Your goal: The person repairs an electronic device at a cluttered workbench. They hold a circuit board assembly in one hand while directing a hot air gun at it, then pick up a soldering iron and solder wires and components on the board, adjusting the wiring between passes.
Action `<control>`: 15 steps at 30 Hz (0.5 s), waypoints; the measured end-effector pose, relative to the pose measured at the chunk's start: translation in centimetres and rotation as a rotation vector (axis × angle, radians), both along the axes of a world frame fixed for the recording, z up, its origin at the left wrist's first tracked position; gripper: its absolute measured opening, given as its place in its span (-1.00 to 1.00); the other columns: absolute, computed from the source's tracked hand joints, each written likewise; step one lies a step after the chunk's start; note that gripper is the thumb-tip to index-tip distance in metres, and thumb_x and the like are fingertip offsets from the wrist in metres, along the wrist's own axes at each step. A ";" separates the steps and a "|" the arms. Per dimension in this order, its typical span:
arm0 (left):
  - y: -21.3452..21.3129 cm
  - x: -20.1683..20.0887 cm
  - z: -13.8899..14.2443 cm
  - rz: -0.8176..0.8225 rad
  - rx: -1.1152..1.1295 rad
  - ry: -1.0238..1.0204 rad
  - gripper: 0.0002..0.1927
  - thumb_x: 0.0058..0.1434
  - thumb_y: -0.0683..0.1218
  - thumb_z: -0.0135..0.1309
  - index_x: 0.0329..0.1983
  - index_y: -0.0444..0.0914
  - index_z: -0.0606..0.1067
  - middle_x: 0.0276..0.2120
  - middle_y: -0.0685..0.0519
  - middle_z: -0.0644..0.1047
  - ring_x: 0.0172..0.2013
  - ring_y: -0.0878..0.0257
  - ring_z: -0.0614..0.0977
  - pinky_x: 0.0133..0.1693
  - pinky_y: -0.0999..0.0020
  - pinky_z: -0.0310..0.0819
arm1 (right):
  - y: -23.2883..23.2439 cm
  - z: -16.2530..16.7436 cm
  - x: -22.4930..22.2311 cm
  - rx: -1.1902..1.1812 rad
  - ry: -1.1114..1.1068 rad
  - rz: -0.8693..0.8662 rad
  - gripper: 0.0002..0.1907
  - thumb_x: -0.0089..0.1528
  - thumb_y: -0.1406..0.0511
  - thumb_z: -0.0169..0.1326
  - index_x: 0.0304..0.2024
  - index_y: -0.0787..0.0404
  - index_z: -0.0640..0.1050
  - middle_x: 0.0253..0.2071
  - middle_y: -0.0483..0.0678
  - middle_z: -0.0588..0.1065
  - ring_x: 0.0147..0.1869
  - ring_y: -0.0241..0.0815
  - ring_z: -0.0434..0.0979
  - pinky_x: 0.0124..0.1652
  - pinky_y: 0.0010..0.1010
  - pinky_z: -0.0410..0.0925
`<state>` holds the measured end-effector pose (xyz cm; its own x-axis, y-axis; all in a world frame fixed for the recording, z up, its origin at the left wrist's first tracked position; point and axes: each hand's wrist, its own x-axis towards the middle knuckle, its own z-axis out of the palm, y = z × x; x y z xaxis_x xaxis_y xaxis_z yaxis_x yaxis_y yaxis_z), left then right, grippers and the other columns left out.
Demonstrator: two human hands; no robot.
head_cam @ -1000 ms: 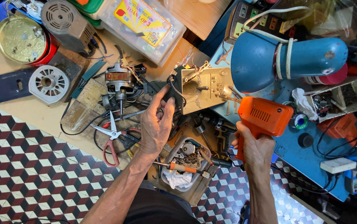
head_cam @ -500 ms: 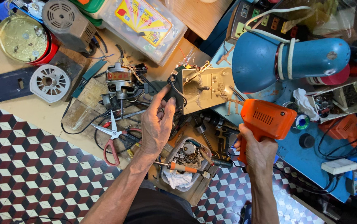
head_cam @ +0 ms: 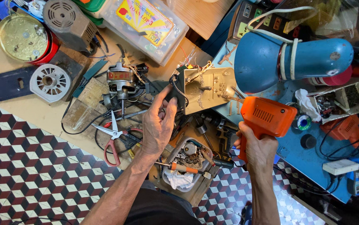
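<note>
My left hand grips the dark plastic end of a circuit board assembly, a beige board with wires standing off it, held just above the cluttered bench. My right hand is wrapped around the grip of an orange soldering gun, whose tip points left toward the board's right edge. A small electric motor with copper windings lies just left of my left hand, its black cable looping across the bench.
A blue desk lamp hangs over the board. Red-handled scissors, an orange-handled screwdriver and a parts tray lie near the front edge. A round tin, fan housing, clear plastic box and solder spool stand around.
The board, my left hand and the soldering gun stay almost where they were; the gun has shifted slightly to the right and down, its tip still near the board.
</note>
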<state>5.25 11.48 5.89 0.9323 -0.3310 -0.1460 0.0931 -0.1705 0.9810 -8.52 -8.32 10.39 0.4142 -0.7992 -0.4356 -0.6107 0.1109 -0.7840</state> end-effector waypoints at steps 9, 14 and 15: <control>0.0 0.5 1.0 0.000 0.092 -0.065 -0.62 0.39 -0.09 0.05 0.25 -0.25 0.47 -0.56 0.15 0.46 -0.63 0.53 0.39 -0.59 0.51 0.26 | 0.3 0.1 -0.2 -0.019 -0.057 -0.017 -0.67 0.19 0.30 0.19 -0.10 0.43 0.52 -0.41 0.07 0.54 -0.53 -0.24 0.51 -0.51 -0.47 0.40; -0.9 1.7 3.4 -0.040 0.213 -0.652 -0.84 0.35 -0.14 0.17 -0.05 -0.26 0.52 -0.49 0.11 0.46 -0.49 0.30 0.49 -0.44 0.31 0.38 | 0.3 -0.2 -0.1 -0.015 -0.114 -0.012 -0.68 0.20 0.31 0.18 -0.10 0.42 0.50 -0.41 0.06 0.52 -0.55 -0.24 0.50 -0.53 -0.47 0.38; -1.3 2.2 3.8 -0.076 0.222 -0.726 -0.86 0.32 -0.14 0.20 -0.12 -0.26 0.51 -0.49 0.08 0.44 -0.46 0.23 0.49 -0.41 0.24 0.38 | 0.4 -0.2 -0.1 -0.022 -0.121 -0.005 -0.68 0.20 0.31 0.18 -0.09 0.42 0.50 -0.41 0.06 0.51 -0.55 -0.25 0.49 -0.53 -0.48 0.37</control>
<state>7.49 10.19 9.69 0.7954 -0.4329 0.4242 -0.5821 -0.3507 0.7336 -8.63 -7.90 10.20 0.4586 -0.8101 -0.3653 -0.5110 0.0960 -0.8542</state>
